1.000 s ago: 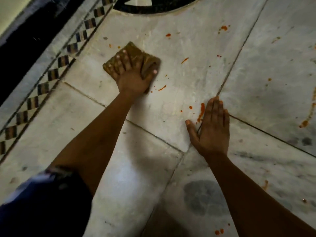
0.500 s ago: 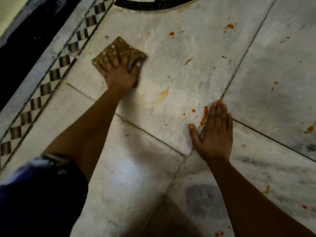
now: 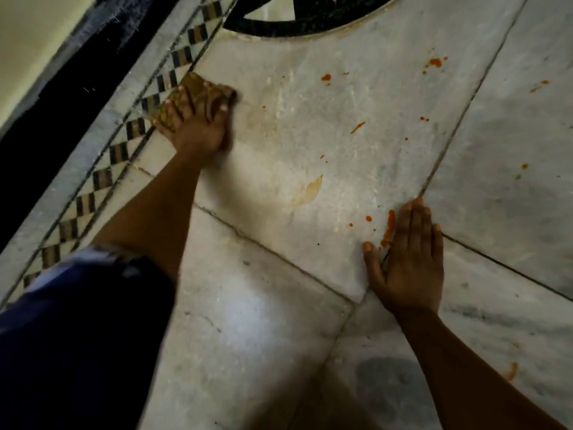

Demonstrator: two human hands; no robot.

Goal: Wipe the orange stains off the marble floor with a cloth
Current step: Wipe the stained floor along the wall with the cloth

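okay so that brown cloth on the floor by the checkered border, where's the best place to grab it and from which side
Probably from above, as the left hand does now: the cloth lies bunched flat on the marble floor, so spread fingers over its raised folds and pinch there, approaching from the open tile side, not the checkered border.

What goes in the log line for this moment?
left hand presses cloth on floor | right hand flat beside stain | stains remain
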